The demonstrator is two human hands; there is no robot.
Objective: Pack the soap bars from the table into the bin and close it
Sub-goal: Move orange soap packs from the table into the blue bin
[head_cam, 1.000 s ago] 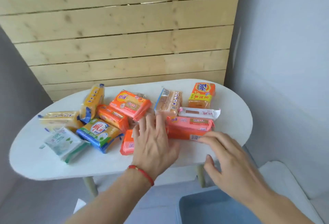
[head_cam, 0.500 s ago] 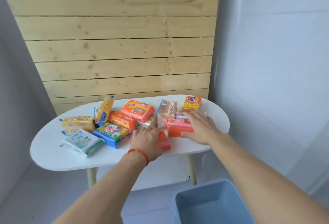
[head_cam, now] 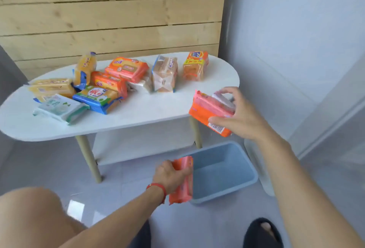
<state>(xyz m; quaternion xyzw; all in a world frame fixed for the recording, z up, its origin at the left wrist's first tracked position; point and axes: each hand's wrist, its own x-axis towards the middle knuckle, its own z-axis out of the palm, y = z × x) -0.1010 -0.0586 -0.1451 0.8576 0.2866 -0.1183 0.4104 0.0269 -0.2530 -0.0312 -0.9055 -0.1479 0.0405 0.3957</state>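
I've got my left hand [head_cam: 171,175] closed on an orange soap pack [head_cam: 182,181] at the empty blue bin [head_cam: 221,170] lower centre, my right hand [head_cam: 240,115] gripping stacked packs [head_cam: 209,112] mid-right, most soap bars [head_cam: 110,86] still on the tabletop [head_cam: 138,113], lid unseen.

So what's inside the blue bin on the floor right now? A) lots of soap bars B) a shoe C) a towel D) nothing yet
D: the blue bin shows only its bare bottom, while the left hand holds an orange soap pack at its rim and the right hand holds more packs above it.
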